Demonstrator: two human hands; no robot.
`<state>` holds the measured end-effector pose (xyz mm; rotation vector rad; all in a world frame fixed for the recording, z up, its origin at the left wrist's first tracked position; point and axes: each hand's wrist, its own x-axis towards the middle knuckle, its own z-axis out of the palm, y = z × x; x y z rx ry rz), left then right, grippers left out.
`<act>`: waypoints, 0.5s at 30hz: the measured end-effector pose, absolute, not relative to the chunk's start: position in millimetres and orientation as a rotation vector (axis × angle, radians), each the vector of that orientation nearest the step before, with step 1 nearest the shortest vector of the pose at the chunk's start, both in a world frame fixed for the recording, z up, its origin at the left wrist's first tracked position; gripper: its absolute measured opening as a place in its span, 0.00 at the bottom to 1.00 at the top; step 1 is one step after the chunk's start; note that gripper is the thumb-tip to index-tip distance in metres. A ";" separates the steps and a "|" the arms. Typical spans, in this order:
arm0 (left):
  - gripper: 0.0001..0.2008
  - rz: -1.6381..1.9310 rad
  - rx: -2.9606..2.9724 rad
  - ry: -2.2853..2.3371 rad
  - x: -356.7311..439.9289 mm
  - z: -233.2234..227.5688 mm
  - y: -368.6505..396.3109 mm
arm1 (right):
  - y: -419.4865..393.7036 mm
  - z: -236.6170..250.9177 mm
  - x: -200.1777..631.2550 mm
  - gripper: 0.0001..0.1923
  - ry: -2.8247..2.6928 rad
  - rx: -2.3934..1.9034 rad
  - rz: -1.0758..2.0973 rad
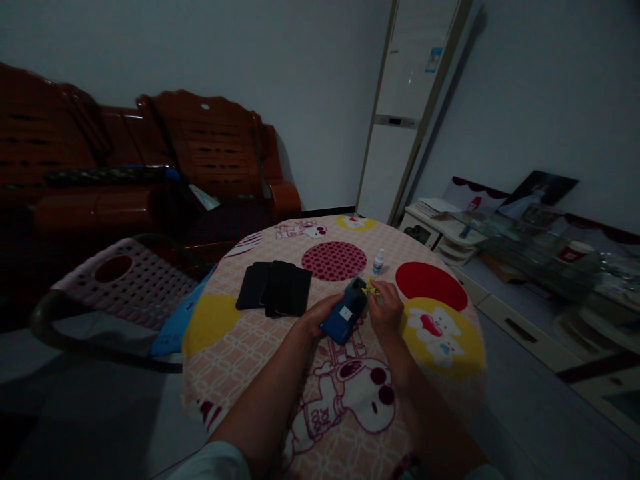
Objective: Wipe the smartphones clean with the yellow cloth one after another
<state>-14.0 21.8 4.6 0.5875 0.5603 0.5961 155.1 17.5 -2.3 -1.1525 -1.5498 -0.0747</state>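
My left hand (320,315) is wrapped around the blue phone (346,311), tilting its back up just above the desk (240,347), so my right hand (386,308), fingers pinched narrow on a small yellow cloth (371,288), can press against its top corner.

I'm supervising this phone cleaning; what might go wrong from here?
The blue phone is held above the table in the left hand alone, so it might slip as the right hand presses the yellow cloth on it. The small bottle stands close by and could be knocked over.
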 end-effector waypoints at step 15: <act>0.23 0.703 0.414 0.581 -17.5 -2.7 31.1 | 16.4 -1.2 154.7 0.22 -1.689 -0.999 0.183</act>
